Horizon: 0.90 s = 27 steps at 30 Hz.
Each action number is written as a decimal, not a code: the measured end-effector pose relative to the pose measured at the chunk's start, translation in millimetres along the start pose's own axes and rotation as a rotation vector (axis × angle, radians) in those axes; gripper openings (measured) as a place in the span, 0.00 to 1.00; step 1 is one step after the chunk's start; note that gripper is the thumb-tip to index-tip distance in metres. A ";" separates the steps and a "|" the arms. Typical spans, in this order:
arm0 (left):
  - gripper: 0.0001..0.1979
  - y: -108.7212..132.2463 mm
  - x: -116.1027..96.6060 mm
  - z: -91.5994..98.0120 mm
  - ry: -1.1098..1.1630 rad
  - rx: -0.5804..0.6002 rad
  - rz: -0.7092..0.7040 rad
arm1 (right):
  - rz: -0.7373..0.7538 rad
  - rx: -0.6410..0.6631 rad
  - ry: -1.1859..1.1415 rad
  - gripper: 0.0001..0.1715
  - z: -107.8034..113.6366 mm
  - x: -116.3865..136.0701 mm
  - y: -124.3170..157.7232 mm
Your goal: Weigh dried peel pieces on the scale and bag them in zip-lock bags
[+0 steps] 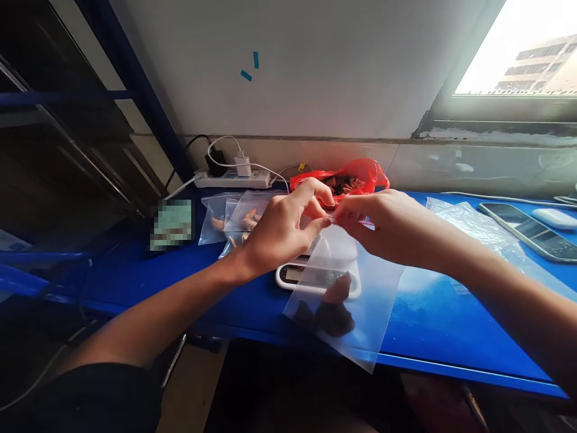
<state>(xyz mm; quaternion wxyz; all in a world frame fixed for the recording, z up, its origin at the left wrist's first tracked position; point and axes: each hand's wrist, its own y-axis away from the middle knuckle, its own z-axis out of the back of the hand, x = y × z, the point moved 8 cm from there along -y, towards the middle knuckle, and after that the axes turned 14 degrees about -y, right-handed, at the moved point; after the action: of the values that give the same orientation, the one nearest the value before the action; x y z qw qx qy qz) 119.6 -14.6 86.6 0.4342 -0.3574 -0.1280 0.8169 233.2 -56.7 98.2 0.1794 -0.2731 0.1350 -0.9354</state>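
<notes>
A clear zip bag (367,300) hangs tilted from my two hands, with several dark brown dried pieces (336,313) low inside it. My left hand (293,225) pinches the bag's top edge between thumb and fingers. Close beside it, my right hand (374,219) grips the same edge. Behind the bag stands a white kitchen scale (288,285), partly covered by it; the display cannot be read. Just beyond my hands lies an open red plastic bag (378,174) filled with dark dried pieces.
Filled clear bags (219,219) lie left of the scale. A power strip (232,179) with plugs and cables sits against the wall. Flat clear bags (469,222), a phone (532,231) and a white case (554,218) lie on the right of the blue table (428,325).
</notes>
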 end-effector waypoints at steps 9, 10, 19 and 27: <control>0.08 5.7 12.1 11.5 0.016 -0.078 0.022 | 0.007 0.089 0.207 0.10 -20.9 11.5 -22.1; 0.08 6.6 11.9 14.8 0.008 -0.093 0.022 | 0.002 0.066 0.204 0.10 -22.0 14.1 -21.8; 0.14 2.3 10.7 53.4 0.005 -0.180 0.047 | 0.068 -0.076 0.005 0.10 5.1 23.0 -9.1; 0.22 24.2 17.7 76.3 0.047 -0.297 0.129 | 0.014 -0.111 -0.316 0.14 26.9 13.7 9.3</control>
<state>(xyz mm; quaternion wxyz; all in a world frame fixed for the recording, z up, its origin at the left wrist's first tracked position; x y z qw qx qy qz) 45.0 -7.0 120.0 0.3261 -0.4442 -0.2138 0.8067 239.9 -74.8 123.1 0.1894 -0.4255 0.1584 -0.8706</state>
